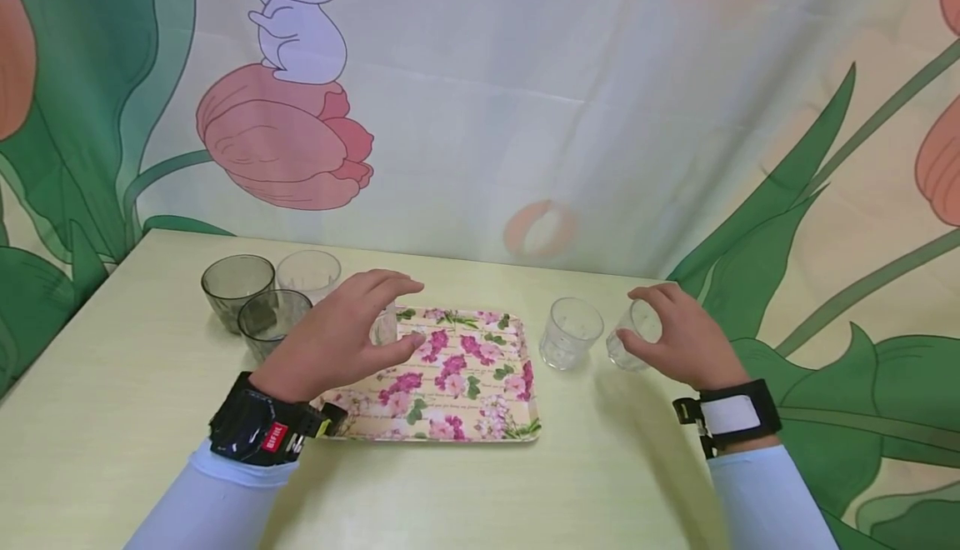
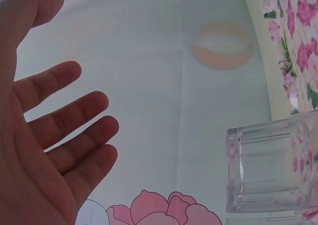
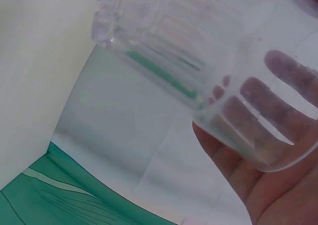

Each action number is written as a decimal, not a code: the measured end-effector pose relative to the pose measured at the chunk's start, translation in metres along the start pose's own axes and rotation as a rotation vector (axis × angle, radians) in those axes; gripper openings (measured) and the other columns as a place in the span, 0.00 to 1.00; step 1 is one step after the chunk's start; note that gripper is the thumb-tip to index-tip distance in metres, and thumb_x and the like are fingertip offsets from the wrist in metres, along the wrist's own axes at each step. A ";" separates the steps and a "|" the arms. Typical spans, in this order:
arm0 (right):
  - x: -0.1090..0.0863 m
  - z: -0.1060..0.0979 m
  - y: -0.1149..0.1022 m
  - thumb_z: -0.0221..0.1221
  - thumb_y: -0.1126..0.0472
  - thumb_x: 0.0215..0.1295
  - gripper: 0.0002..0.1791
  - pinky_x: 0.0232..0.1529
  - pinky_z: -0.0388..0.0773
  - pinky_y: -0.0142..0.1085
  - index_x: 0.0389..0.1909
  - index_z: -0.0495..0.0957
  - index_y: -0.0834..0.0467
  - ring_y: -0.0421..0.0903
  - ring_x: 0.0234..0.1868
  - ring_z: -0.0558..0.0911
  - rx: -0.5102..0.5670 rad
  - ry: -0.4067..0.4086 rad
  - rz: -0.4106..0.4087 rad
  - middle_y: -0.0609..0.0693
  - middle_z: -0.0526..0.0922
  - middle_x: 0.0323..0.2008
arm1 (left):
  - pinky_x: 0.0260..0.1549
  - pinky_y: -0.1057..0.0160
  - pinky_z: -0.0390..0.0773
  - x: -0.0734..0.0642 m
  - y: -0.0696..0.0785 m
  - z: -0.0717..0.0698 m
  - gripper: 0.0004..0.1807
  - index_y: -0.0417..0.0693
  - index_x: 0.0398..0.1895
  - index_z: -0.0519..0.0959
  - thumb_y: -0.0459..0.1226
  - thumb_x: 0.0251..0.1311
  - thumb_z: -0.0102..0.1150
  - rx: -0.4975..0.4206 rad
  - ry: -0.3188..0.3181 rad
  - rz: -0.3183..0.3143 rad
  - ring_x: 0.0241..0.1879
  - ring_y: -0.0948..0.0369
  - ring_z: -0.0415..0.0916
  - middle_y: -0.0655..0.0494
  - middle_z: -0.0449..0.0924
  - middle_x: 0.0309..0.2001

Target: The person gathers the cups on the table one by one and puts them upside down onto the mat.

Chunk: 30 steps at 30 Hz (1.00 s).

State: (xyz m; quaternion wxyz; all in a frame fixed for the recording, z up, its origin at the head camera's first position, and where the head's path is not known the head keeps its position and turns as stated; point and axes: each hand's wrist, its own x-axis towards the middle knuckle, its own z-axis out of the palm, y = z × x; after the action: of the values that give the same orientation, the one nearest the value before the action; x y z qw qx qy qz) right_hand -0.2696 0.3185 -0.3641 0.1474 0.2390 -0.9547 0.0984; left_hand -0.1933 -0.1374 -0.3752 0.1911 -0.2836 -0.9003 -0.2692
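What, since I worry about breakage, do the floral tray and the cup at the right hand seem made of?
Tray: probably smooth printed plastic; flowers lie flat, rim catches light. Cup: clear, glossy, perhaps glass or hard plastic; fingers show through it.

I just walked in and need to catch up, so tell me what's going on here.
A person is handling drinking glasses around a floral tray. The right hand holds the rightmost clear glass; another clear glass stands between it and the tray. The left hand, holding nothing, is by the tray's left side, near a clear glass on the tray. Farther left stand two smoky glasses and one more clear glass.
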 end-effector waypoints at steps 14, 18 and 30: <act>0.004 -0.013 -0.024 0.65 0.47 0.61 0.27 0.52 0.79 0.54 0.58 0.76 0.57 0.56 0.56 0.77 -0.022 0.072 -0.085 0.56 0.77 0.55 | 0.64 0.48 0.73 -0.001 0.000 -0.002 0.33 0.51 0.66 0.73 0.53 0.61 0.65 -0.005 0.010 -0.005 0.66 0.53 0.70 0.53 0.74 0.64; 0.003 -0.012 -0.029 0.65 0.47 0.61 0.28 0.52 0.79 0.54 0.58 0.76 0.57 0.55 0.57 0.77 -0.023 0.075 -0.081 0.55 0.77 0.56 | 0.64 0.48 0.73 -0.001 0.001 -0.002 0.33 0.51 0.66 0.73 0.53 0.61 0.65 -0.006 0.005 -0.009 0.66 0.53 0.70 0.52 0.74 0.65; 0.010 -0.008 -0.042 0.66 0.48 0.59 0.29 0.55 0.78 0.51 0.57 0.76 0.59 0.53 0.56 0.77 0.010 0.123 -0.173 0.55 0.78 0.55 | 0.64 0.48 0.74 -0.001 0.001 -0.001 0.33 0.52 0.66 0.73 0.55 0.61 0.64 -0.011 0.004 -0.009 0.66 0.53 0.70 0.53 0.73 0.65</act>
State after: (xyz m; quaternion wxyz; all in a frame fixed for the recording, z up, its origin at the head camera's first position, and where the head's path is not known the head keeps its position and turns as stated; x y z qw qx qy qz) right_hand -0.2556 0.2799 -0.3479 0.2127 0.3150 -0.9190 0.1047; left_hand -0.1921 -0.1378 -0.3745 0.1902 -0.2801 -0.8997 -0.2754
